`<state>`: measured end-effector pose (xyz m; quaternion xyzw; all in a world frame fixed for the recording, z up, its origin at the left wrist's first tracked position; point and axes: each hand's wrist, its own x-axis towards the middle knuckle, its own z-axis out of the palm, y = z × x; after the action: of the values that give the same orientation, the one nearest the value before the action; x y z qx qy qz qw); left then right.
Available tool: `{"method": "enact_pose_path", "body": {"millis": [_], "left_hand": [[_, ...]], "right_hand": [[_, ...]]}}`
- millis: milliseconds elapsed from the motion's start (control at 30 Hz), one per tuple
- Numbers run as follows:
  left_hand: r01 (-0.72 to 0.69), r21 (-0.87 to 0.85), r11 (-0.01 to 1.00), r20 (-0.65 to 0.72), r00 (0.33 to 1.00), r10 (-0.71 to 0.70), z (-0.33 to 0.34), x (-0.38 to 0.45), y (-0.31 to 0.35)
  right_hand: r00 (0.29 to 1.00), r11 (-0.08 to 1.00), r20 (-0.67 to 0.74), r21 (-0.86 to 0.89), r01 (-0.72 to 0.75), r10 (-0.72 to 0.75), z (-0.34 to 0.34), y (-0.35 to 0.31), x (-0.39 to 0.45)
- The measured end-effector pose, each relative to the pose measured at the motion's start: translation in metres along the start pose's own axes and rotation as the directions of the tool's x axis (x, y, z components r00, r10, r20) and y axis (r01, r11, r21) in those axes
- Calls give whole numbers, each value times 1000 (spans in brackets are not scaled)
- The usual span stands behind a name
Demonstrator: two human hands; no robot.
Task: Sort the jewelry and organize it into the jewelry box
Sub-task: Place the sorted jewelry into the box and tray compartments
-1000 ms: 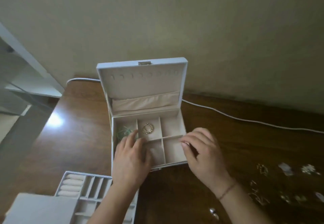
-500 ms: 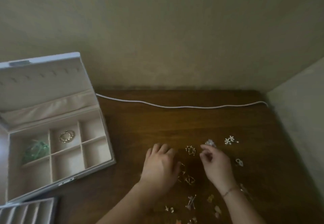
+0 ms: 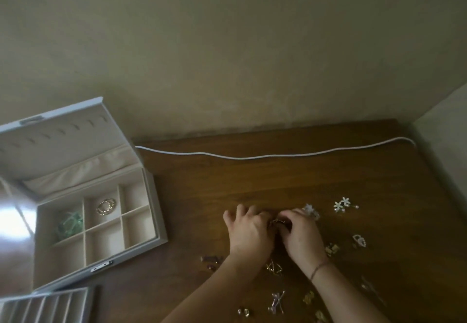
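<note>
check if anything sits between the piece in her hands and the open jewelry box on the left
Nothing visible does. Both hands, left hand and right hand, meet on a small gold piece, and only bare table lies between it and the jewelry box, whose lid stands open.

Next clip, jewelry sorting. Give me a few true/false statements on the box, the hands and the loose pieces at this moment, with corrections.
1. The jewelry box stands open. True.
2. The gold bracelet lies in the box's back middle compartment. True.
3. Both hands rest inside the box. False: the left hand and right hand meet over a small piece on the table.
4. The flower earrings are already in the box. False: they lie on the table.
5. A white cable runs along the table's back. True.
</note>
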<state>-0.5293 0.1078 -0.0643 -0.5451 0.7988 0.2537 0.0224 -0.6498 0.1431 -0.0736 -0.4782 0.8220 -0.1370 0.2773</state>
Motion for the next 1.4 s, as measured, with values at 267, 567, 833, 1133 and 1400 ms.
{"method": "enact_pose_path", "body": {"millis": [267,567,833,1133,1400], "left_hand": [[-25,-566,824,-59,998,-10,-11,-11,-15],[-58,-700,712,-109,994,-25,-69,-47,-103],[-138,-308,941,-515,856,-43,-102,-98,-233],[254,5,967,-436,871,-227,-85,-150,-339],[174,-81,981,-506,841,-191,-77,-146,-342]], "right_hand": [[990,927,129,376,-3,-49,-24,-13,-10],[956,754,232,656,-16,-181,0,-104,-28],[915,757,276,652,48,-295,72,-207,-37],[870,889,255,304,342,-421,147,-304,-15],[880,872,278,-202,446,-386,161,-322,-11]]}}
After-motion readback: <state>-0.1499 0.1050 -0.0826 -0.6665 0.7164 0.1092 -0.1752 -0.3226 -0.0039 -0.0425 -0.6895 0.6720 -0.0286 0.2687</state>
